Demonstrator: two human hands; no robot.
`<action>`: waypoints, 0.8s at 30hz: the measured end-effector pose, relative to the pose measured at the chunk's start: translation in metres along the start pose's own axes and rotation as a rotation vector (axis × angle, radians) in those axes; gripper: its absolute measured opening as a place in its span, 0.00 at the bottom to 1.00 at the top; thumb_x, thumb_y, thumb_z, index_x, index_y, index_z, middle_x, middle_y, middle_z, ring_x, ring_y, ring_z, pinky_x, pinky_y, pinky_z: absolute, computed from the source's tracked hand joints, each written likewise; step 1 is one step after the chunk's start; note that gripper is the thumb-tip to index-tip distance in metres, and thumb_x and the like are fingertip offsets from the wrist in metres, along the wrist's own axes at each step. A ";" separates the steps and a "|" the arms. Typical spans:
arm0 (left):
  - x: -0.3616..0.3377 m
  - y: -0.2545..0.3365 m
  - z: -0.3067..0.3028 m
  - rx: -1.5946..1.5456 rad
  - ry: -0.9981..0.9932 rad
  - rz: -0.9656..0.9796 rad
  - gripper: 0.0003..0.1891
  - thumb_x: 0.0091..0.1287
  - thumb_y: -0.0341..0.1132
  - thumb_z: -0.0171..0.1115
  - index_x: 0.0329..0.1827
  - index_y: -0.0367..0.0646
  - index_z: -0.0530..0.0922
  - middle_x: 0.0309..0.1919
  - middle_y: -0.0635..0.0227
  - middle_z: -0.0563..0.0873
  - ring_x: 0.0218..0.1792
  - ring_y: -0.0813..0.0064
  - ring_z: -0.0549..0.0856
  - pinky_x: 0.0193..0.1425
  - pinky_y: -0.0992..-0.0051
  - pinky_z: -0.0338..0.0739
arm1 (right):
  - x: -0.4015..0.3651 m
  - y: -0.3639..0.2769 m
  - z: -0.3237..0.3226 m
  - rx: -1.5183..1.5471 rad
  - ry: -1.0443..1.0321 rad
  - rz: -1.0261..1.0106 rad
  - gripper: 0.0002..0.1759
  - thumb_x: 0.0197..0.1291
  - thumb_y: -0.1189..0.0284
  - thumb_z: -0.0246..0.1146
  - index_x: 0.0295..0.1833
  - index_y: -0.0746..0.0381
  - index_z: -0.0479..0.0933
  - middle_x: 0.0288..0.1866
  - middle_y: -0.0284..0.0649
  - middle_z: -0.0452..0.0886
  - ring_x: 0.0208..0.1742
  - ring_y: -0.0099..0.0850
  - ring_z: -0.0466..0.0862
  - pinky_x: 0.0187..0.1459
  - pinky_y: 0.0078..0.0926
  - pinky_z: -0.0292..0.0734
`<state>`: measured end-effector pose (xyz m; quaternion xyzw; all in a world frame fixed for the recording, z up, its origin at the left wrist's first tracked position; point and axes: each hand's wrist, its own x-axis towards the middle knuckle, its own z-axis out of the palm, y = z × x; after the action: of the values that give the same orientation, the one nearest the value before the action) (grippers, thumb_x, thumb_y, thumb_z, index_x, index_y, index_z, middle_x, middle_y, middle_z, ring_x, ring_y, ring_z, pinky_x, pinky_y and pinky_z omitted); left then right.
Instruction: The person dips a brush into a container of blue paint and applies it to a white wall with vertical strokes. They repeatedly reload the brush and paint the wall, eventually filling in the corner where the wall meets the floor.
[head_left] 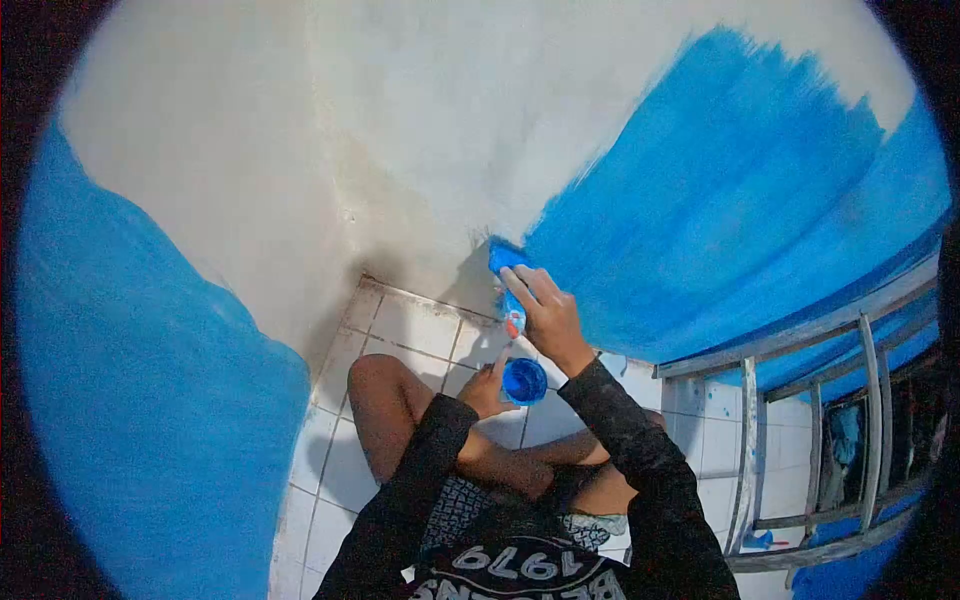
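Note:
My right hand grips a paintbrush whose blue-coated bristles press on the wall beside the edge of the blue area. Part of the brush handle shows red below my fingers. In my left hand is a small round paint pot with blue paint inside, held above the floor between my legs. The fingers of that hand close around the pot's left side, partly hidden. Blue paint covers much of the right wall, with a ragged brushed upper edge, while bare pale wall lies to its left.
A wooden ladder lies or leans along the right side, near the wall. The left wall carries a large blue area. White floor tiles meet both walls at a corner ahead. My bent legs are close beneath my arms.

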<state>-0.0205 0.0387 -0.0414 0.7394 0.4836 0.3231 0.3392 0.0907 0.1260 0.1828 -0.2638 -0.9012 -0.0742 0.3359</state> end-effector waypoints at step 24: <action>-0.002 -0.043 0.036 0.328 -0.285 -0.427 0.68 0.53 0.54 0.78 0.81 0.37 0.34 0.73 0.41 0.66 0.69 0.40 0.71 0.71 0.49 0.70 | -0.022 0.030 0.017 0.256 -0.051 0.044 0.31 0.55 0.75 0.65 0.67 0.57 0.74 0.56 0.48 0.81 0.55 0.48 0.82 0.52 0.40 0.81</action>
<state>-0.0136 0.0427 -0.0969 0.7039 0.6213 0.0551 0.3398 0.1103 0.1473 0.1543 -0.2405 -0.9055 0.0557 0.3451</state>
